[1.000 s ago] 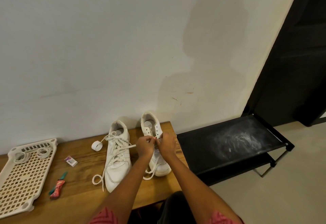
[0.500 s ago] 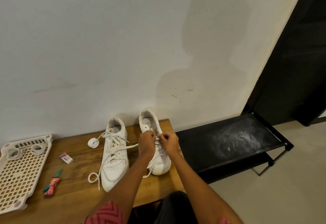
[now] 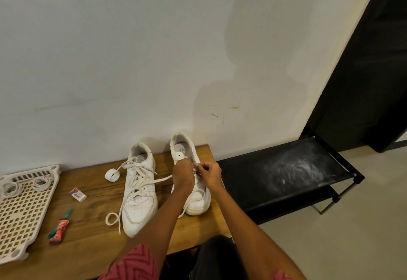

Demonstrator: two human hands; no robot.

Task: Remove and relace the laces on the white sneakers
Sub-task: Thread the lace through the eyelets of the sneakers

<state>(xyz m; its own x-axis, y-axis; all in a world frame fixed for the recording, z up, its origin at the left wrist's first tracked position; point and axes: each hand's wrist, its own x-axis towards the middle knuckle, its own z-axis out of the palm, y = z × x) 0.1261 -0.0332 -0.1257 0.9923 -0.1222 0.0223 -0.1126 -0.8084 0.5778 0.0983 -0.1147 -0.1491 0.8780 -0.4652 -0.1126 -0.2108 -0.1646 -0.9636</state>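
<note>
So a wooden bench (image 3: 92, 220) is set right against a plain off-white wall (image 3: 132, 59), which is marked with a big darker damp-looking patch and a few yellowish scuffs low down. Two white sneakers are stood side by side on it, heels to the wall. The left sneaker (image 3: 138, 191) is seen laced, with its loose lace ends (image 3: 114, 218) trailed off onto the wood in front. The right sneaker (image 3: 193, 193) is being worked on: the left hand (image 3: 182, 174) is curled over its eyelet area with a flat lace (image 3: 160, 179) pinched in the fingers and stretched out across toward the other shoe, and the right hand (image 3: 209, 172) is closed in a pinch on a bit of lace just beside it, right over the tongue. A small roll of white tape (image 3: 111, 175) is stood near the left sneaker's heel side, a little eraser-like block (image 3: 77, 195) is laid further left, and a red and green wrapped thing (image 3: 60, 228) is left near the front edge. At the far left a cream perforated plastic tray (image 3: 22, 213) is rested on the wood with a couple of coiled white cords (image 3: 13, 188) in its back end. To the right of the bench, touching or very nearly, a low black shelf rack (image 3: 286, 169) with a dusty, scratched top is placed on a pale tiled floor (image 3: 352, 246). A dark doorway (image 3: 374, 70) is seen beyond it. Red patterned sleeves are visible at the bottom.
</note>
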